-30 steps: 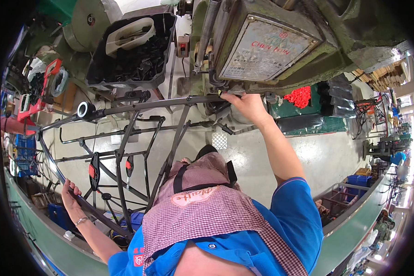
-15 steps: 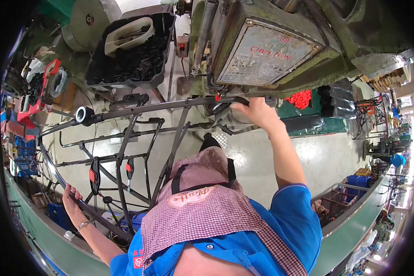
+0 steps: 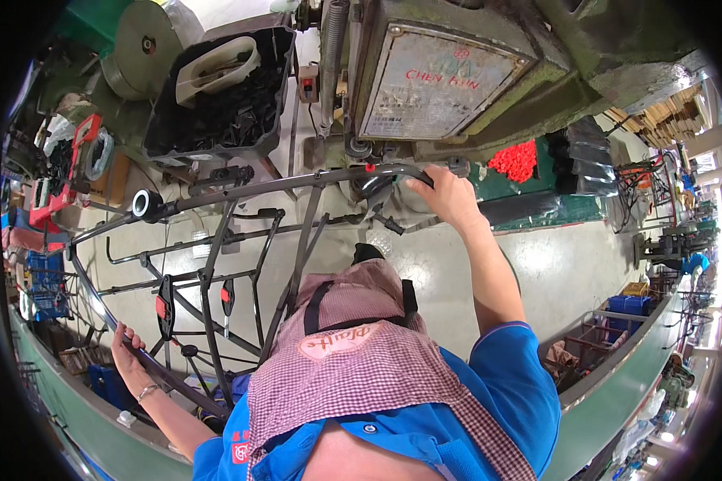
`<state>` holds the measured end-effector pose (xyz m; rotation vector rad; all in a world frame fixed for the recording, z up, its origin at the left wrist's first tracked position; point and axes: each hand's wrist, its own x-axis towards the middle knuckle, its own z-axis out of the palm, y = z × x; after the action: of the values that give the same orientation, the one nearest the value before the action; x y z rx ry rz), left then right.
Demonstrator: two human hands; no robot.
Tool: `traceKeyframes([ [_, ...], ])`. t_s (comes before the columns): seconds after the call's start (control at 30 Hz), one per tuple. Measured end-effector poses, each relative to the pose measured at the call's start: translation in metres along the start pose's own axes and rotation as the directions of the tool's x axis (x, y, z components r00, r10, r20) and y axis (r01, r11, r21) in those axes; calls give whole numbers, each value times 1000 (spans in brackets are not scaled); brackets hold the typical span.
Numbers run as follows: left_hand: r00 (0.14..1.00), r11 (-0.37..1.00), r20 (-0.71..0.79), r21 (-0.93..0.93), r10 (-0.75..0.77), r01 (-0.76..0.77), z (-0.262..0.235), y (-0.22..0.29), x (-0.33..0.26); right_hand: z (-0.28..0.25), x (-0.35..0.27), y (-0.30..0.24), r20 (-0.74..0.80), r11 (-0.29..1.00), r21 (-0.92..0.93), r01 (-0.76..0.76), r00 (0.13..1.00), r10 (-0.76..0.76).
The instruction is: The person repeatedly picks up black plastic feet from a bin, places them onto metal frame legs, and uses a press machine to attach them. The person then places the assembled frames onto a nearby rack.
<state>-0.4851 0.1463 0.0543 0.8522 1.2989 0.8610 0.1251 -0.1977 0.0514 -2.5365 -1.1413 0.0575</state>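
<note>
A large black tubular metal frame [image 3: 257,188] stretches across my front and left side, with cross tubes and red-and-black fittings [image 3: 164,307] on it. My right hand [image 3: 449,195] is wrapped round the bent right end of its upper tube, just below the big green machine [image 3: 457,80]. At the lower left, my left hand [image 3: 128,353] grips the frame's outer curved tube, fingers curled over it. A round black collar with a pale ring [image 3: 143,204] sits on the upper tube's left part. A small red piece [image 3: 370,168] shows at that tube, under the machine.
A black bin [image 3: 217,96] of dark parts, with a cream scoop-like container [image 3: 217,72] in it, stands beyond the frame. Red small parts [image 3: 513,162] lie on a green surface right of the machine. Green-sided benches [image 3: 626,393] curve along both sides behind me.
The machine and bin have shifted slightly left and up in view. The frame's right end sits a little lower relative to the machine. Both hands keep their hold on it.
</note>
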Motion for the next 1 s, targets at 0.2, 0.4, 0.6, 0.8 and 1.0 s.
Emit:
traceKeyframes([
  [0.2, 999, 1000, -29, 2, 29, -29, 12, 4, -5, -2, -3, -3, -22, 999, 35, 10, 1000, -9],
  [0.4, 999, 997, -30, -66, 27, -29, -10, 1, -6, 35, -38, -76, -104, 903, 252, 347, 938, -331],
  [0.6, 996, 992, -58, -102, 69, -75, -1, 4, -2, 160, -40, -140, 678, 360, 735, -575, 595, -433],
  [0.8, 989, 995, -140, -79, 42, -54, -1, 14, -21, 142, -31, -148, 710, 542, 701, -463, 530, -465],
  [1.0, 967, 993, -225, 48, 116, -107, 2, 6, -100, 175, -83, -115, 683, 528, 730, -435, 511, -523],
])
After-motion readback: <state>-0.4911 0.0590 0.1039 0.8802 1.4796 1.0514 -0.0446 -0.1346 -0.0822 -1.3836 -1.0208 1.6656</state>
